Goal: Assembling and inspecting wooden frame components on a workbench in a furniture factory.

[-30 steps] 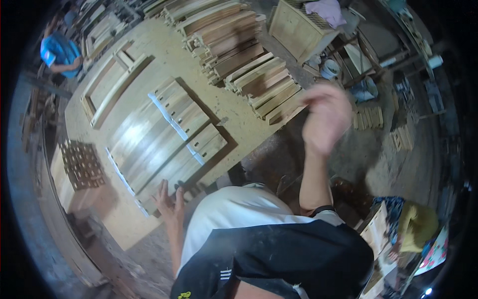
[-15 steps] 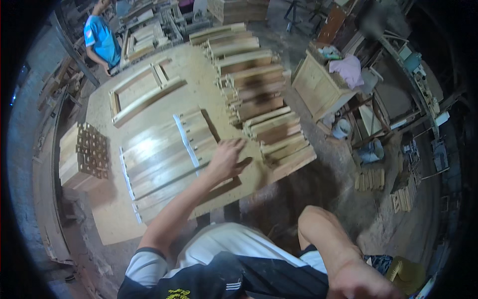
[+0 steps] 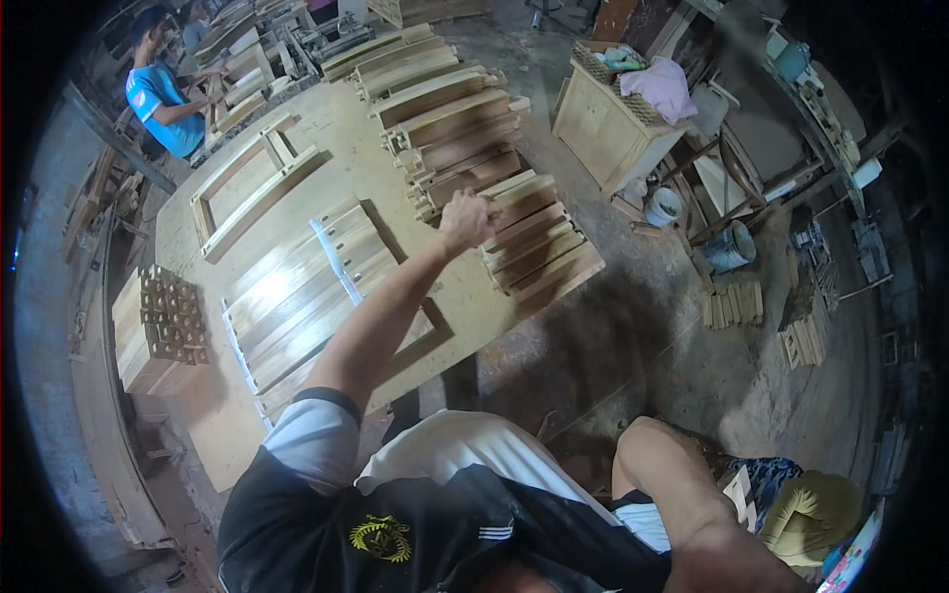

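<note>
My left hand (image 3: 470,218) reaches over the work table to the row of wooden boards (image 3: 539,232) on its right side. Its fingers are curled in at the near end of one board; the fingertips are partly hidden. Left of my forearm lies a flat panel of joined slats (image 3: 287,296), with pale strips across it. Beyond the panel sits a rectangular wooden frame (image 3: 257,183). My right arm is bent at the lower right, with my right hand (image 3: 727,565) at the bottom edge, too dark and cut off to show its fingers.
A stack of notched wooden blocks (image 3: 163,331) stands at the table's left edge. Past the far left corner a person in a blue shirt (image 3: 163,104) handles wood. A wooden cabinet (image 3: 613,124) with a pink cloth and a bucket (image 3: 663,207) stand to the right.
My left hand has moved from beside the panel, away and slightly right, onto the boards, its spread fingers now curled. The view has shifted, and more of the person in blue shows.
</note>
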Motion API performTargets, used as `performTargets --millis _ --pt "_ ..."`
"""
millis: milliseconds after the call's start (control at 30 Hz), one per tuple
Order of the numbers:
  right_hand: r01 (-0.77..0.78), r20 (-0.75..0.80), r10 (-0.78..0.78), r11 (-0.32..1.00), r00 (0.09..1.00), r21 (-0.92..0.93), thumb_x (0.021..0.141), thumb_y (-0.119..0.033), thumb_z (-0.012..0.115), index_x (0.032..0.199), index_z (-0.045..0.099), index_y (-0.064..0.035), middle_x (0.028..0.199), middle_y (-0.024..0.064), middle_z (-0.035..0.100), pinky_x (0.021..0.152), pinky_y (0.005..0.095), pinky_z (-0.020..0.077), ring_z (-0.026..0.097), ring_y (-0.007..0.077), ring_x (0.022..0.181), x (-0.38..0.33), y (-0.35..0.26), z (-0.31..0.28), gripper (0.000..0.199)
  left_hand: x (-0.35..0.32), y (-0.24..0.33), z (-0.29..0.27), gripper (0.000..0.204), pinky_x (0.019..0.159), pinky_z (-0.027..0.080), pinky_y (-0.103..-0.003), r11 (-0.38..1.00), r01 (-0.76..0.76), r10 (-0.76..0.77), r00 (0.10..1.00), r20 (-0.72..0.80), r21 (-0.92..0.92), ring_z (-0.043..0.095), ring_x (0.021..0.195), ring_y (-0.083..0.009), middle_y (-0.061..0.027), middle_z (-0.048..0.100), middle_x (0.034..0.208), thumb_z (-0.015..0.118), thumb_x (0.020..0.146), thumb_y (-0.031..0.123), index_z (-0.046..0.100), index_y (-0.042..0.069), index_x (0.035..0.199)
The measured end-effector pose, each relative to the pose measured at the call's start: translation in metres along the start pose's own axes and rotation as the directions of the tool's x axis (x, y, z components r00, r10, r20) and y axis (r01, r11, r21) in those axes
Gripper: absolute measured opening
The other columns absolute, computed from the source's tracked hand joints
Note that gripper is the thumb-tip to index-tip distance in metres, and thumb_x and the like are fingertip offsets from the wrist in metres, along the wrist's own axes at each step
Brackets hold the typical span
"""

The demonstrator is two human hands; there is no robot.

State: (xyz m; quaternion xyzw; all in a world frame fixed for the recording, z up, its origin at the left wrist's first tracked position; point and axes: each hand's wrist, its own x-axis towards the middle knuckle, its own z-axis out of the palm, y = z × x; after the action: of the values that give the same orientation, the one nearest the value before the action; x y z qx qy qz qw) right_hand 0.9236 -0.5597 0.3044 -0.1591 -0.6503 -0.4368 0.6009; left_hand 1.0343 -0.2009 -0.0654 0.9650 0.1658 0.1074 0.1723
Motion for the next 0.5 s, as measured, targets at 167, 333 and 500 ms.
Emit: performTargets --millis 167,333,500 --pt "-0.135 0.04 0.131 0.985 0.991 0.107 0.096 -0.026 0.058 0.127 0.056 -0.0056 0.132 0.0098 0.054 0.105 0.0425 0.0358 0.046 0.0235 0.123 -0.015 -0.003 -0.02 0.037 -0.048 0.017 -0.062 0.052 0.057 0.044 -0.031 0.609 0.41 -0.239 0.911 0.336 -0.679 0.055 0.055 -0.0174 -0.0026 0.054 0.055 0.063 0.091 0.055 0.067 0.003 0.084" --pt "-0.148 0.236 0.179 0.979 0.955 -0.142 0.097 -0.037 0.052 0.117 0.06 -0.0037 0.115 0.0139 0.061 0.093 0.0391 0.0444 0.056 0.0227 0.107 -0.04 0.02 -0.03 0.04 -0.16 0.02 -0.081 0.051 0.06 0.044 -0.023 0.03 0.455 -0.193 0.876 0.442 -0.89 0.057 0.07 -0.009 -0.0009 0.062 0.085 0.063 0.095 0.048 0.059 0.002 0.117" --pt "-0.745 0.157 0.783 0.622 0.603 -0.242 0.084 -0.047 0.068 0.108 0.063 0.002 0.098 0.0149 0.066 0.085 0.0388 0.0511 0.064 0.0248 0.093 -0.131 0.032 0.005 0.055 -0.226 0.038 -0.119 0.051 0.091 0.047 -0.029 0.14 0.35 -0.303 0.906 0.297 -0.926 0.053 0.109 -0.0128 -0.0051 0.057 0.115 0.07 0.093 0.031 0.048 0.004 0.131"
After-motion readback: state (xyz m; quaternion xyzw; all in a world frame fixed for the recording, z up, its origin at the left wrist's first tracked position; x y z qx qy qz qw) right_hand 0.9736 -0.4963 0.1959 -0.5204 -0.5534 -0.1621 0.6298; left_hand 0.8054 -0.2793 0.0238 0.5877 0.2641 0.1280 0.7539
